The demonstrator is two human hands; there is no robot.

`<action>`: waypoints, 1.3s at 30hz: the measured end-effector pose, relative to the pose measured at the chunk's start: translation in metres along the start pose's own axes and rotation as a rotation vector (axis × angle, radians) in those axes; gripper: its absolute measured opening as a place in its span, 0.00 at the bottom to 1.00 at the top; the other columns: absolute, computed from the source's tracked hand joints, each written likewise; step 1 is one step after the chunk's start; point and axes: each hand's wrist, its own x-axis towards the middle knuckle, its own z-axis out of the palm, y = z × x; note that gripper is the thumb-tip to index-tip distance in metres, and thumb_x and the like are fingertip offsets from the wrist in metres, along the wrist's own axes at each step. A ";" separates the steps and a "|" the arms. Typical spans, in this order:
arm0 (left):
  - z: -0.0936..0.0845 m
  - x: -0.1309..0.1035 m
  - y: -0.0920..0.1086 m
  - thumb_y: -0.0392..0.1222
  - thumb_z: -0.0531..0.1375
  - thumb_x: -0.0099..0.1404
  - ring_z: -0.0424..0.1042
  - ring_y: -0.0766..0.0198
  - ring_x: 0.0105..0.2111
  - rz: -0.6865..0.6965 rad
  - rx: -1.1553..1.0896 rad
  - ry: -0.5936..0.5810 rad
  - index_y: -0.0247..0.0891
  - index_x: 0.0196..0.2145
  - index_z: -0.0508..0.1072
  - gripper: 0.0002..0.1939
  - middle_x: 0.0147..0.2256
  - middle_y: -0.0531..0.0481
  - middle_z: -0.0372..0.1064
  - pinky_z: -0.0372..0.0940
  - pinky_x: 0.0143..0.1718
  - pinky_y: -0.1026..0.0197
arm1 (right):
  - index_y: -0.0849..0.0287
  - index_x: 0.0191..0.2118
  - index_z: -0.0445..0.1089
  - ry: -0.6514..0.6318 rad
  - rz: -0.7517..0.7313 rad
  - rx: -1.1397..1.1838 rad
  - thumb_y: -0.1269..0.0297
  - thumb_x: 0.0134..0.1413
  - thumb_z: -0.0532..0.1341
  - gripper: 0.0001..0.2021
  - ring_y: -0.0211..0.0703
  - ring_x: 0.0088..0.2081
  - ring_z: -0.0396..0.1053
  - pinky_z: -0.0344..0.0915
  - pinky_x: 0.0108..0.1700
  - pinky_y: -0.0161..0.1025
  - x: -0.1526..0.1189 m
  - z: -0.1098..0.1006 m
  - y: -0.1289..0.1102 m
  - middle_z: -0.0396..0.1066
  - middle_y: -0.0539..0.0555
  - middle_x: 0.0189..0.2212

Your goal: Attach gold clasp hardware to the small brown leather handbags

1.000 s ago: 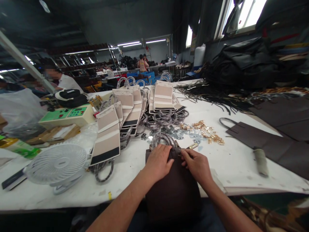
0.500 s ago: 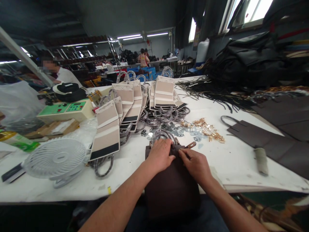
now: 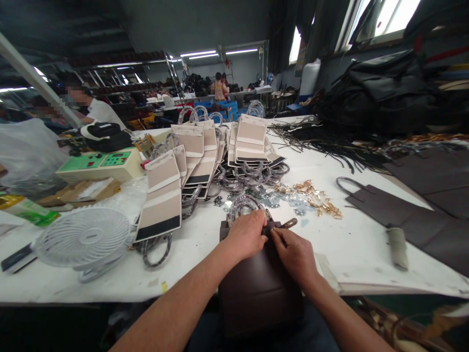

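A dark brown handbag (image 3: 262, 293) leans from my lap against the table edge, its plastic-wrapped handle (image 3: 246, 201) standing up at the top. My left hand (image 3: 249, 232) lies over the bag's upper edge, fingers curled and closed on the flap area. Close beside it, my right hand (image 3: 295, 252) pinches at the bag's top with thumb and forefinger. A narrow brown strap (image 3: 288, 224) with a metal piece sticks out to the right, just above my right hand. What lies between the fingertips is hidden.
Ahead lie stacked beige-lined bag panels (image 3: 161, 195), gold hardware pieces (image 3: 322, 198) and flat metal plates (image 3: 269, 198). A white fan (image 3: 84, 237) stands left. Brown bag pieces (image 3: 399, 210) and a grey-green roll (image 3: 396, 247) lie right. A person (image 3: 104, 110) sits far left.
Both hands stay at the bag's top, with small shifts of the fingers. My left fingers have closed in more, and the strap at the right has tipped slightly lower.
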 end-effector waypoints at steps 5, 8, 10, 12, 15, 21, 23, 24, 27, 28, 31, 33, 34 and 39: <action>-0.003 -0.001 -0.001 0.38 0.67 0.58 0.76 0.51 0.39 -0.003 -0.020 -0.010 0.45 0.40 0.67 0.15 0.35 0.52 0.74 0.64 0.38 0.56 | 0.52 0.45 0.77 -0.017 0.025 0.079 0.55 0.66 0.58 0.12 0.46 0.39 0.80 0.71 0.42 0.39 0.001 -0.005 0.000 0.82 0.51 0.40; -0.004 -0.002 0.000 0.38 0.66 0.59 0.75 0.54 0.36 -0.016 -0.060 0.012 0.45 0.37 0.68 0.11 0.34 0.54 0.74 0.61 0.35 0.57 | 0.52 0.48 0.76 -0.074 0.057 0.119 0.55 0.65 0.59 0.13 0.44 0.34 0.78 0.71 0.38 0.39 0.003 -0.010 -0.001 0.81 0.50 0.35; -0.004 -0.002 0.001 0.38 0.66 0.60 0.74 0.56 0.34 -0.028 -0.087 0.036 0.45 0.35 0.67 0.10 0.33 0.55 0.74 0.58 0.33 0.58 | 0.51 0.51 0.75 -0.128 0.069 0.130 0.56 0.64 0.58 0.14 0.43 0.31 0.76 0.69 0.35 0.39 0.005 -0.015 -0.003 0.80 0.50 0.32; -0.003 -0.003 0.001 0.37 0.66 0.60 0.73 0.58 0.34 -0.038 -0.100 0.061 0.44 0.34 0.67 0.09 0.33 0.56 0.74 0.56 0.32 0.58 | 0.51 0.52 0.75 -0.163 0.061 0.122 0.57 0.63 0.58 0.15 0.43 0.30 0.76 0.68 0.35 0.39 0.006 -0.019 -0.005 0.79 0.49 0.31; -0.001 -0.005 0.002 0.36 0.66 0.60 0.72 0.59 0.34 -0.033 -0.105 0.090 0.44 0.33 0.67 0.09 0.34 0.56 0.74 0.55 0.33 0.58 | 0.51 0.48 0.76 -0.186 0.061 0.106 0.57 0.62 0.58 0.13 0.44 0.30 0.76 0.68 0.34 0.39 0.008 -0.024 -0.009 0.78 0.49 0.29; 0.001 -0.010 0.005 0.34 0.64 0.61 0.69 0.62 0.31 -0.009 -0.139 0.156 0.42 0.29 0.65 0.10 0.31 0.57 0.72 0.53 0.31 0.59 | 0.49 0.48 0.75 -0.231 0.055 0.089 0.58 0.62 0.58 0.13 0.47 0.36 0.78 0.70 0.40 0.41 0.009 -0.029 -0.010 0.81 0.50 0.36; 0.002 -0.011 0.007 0.32 0.61 0.62 0.68 0.62 0.30 -0.008 -0.147 0.180 0.42 0.28 0.65 0.09 0.29 0.57 0.71 0.52 0.31 0.59 | 0.48 0.49 0.76 -0.258 0.050 0.031 0.58 0.63 0.57 0.13 0.48 0.36 0.78 0.69 0.40 0.42 0.010 -0.030 -0.011 0.81 0.51 0.37; 0.003 -0.011 0.008 0.31 0.60 0.61 0.67 0.62 0.29 -0.007 -0.149 0.192 0.42 0.28 0.65 0.09 0.28 0.57 0.70 0.52 0.30 0.59 | 0.48 0.49 0.76 -0.272 0.047 -0.003 0.58 0.63 0.57 0.13 0.49 0.36 0.78 0.68 0.40 0.42 0.011 -0.031 -0.013 0.81 0.51 0.37; 0.005 -0.012 0.011 0.30 0.58 0.61 0.66 0.62 0.28 0.004 -0.154 0.248 0.42 0.26 0.65 0.10 0.26 0.57 0.68 0.52 0.31 0.58 | 0.46 0.46 0.76 -0.283 0.044 -0.042 0.59 0.62 0.57 0.12 0.50 0.36 0.78 0.67 0.39 0.42 0.013 -0.033 -0.020 0.81 0.50 0.36; 0.004 -0.013 0.012 0.30 0.58 0.61 0.66 0.62 0.28 0.016 -0.158 0.268 0.42 0.26 0.64 0.10 0.26 0.57 0.68 0.52 0.31 0.58 | 0.46 0.45 0.76 -0.273 0.050 -0.021 0.60 0.62 0.58 0.11 0.49 0.36 0.78 0.67 0.39 0.41 0.013 -0.033 -0.023 0.80 0.49 0.35; -0.003 -0.017 0.014 0.29 0.58 0.61 0.66 0.63 0.29 0.060 -0.193 0.301 0.42 0.26 0.64 0.10 0.27 0.57 0.68 0.54 0.33 0.58 | 0.46 0.48 0.73 -0.245 0.136 0.138 0.58 0.61 0.59 0.11 0.47 0.34 0.78 0.68 0.38 0.40 0.014 -0.034 -0.029 0.80 0.48 0.32; -0.009 -0.020 0.013 0.29 0.59 0.60 0.66 0.64 0.29 0.074 -0.243 0.297 0.41 0.26 0.64 0.11 0.27 0.57 0.69 0.55 0.33 0.59 | 0.45 0.56 0.69 -0.236 0.208 0.195 0.56 0.60 0.61 0.19 0.47 0.32 0.77 0.67 0.36 0.40 0.014 -0.035 -0.028 0.79 0.47 0.29; -0.012 -0.022 0.012 0.29 0.60 0.61 0.66 0.64 0.29 0.076 -0.266 0.294 0.41 0.26 0.64 0.11 0.27 0.57 0.69 0.55 0.33 0.60 | 0.45 0.60 0.67 -0.233 0.231 0.181 0.55 0.59 0.62 0.23 0.47 0.30 0.76 0.67 0.35 0.41 0.014 -0.036 -0.027 0.78 0.46 0.28; -0.022 -0.030 0.012 0.29 0.63 0.60 0.66 0.66 0.28 0.093 -0.335 0.277 0.40 0.24 0.64 0.14 0.26 0.57 0.68 0.56 0.33 0.61 | 0.47 0.54 0.73 -0.218 0.111 0.252 0.51 0.55 0.67 0.21 0.45 0.35 0.74 0.68 0.40 0.42 0.018 -0.046 -0.022 0.79 0.50 0.39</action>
